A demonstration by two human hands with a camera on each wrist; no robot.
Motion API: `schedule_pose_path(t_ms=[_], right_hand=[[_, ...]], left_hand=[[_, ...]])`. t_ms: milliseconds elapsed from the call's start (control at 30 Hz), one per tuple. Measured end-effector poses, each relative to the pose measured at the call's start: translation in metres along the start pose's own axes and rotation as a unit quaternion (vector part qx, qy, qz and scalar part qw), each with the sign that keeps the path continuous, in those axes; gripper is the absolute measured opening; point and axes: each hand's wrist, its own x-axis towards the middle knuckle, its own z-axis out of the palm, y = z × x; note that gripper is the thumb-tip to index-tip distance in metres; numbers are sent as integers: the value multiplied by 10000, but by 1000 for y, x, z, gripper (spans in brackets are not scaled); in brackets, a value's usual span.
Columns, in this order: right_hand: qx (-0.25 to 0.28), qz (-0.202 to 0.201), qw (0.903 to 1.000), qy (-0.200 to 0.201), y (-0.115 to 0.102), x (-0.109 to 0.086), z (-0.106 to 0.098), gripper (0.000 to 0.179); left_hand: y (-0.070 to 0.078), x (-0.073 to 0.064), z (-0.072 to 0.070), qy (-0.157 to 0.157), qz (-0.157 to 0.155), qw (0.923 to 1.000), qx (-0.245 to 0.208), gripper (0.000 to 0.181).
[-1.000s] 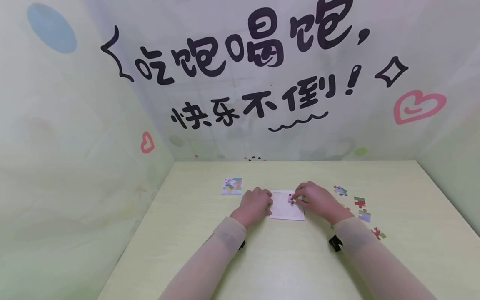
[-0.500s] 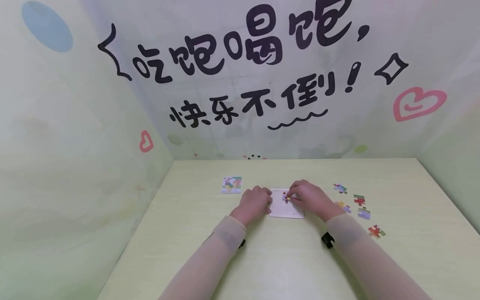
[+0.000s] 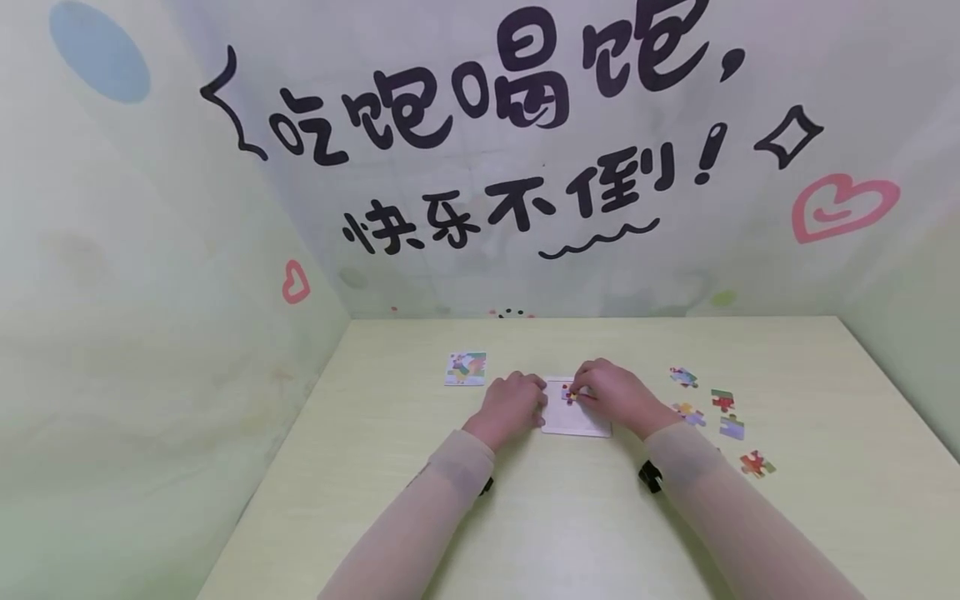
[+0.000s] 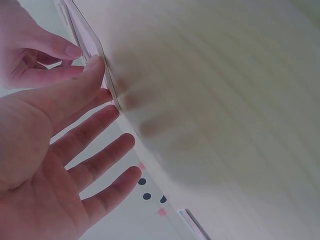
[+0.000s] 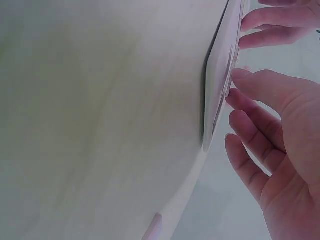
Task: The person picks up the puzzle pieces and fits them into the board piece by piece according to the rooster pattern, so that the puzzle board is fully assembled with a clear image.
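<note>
Leftward across the tray (image 3: 579,423), the right hand (image 3: 613,393) has carried a spotted piece (image 3: 567,396), from near the tray's right edge a second ago to its far left part. That hand's grip pinches the spotted piece between thumb and forefinger; whether the piece touches the tray, I cannot tell. At the tray's left edge the left hand (image 3: 510,407) has stayed put, its grip spread, thumb and nearest fingers touching the rim. To the tray's right, the right sleeve (image 3: 742,508) has shifted left, showing more of a yellow piece (image 3: 686,412).

Nearest, right of the tray and closer than its near edge, a red-and-green piece (image 3: 757,463) lies on the worktop (image 3: 562,517). Farther up, right of the tray, come a lilac piece (image 3: 732,427), the yellow piece, a red piece (image 3: 723,401) and a blue piece (image 3: 683,377). Left of the tray and slightly beyond it lies a card (image 3: 466,368). Well behind the tray stands a lettered wall (image 3: 450,283).
</note>
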Motion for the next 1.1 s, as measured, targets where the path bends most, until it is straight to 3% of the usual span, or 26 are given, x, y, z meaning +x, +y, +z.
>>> schedule_pose_path(t_ms=[267, 1100], right_hand=[[-83, -375, 9993, 46, -2, 4, 2, 12], [-39, -168, 9998, 121, -5, 14, 5, 16]], left_hand=[[-1, 0, 0, -87, -49, 9999, -98, 36], [1, 1, -3, -155, 17, 9998, 90, 33]])
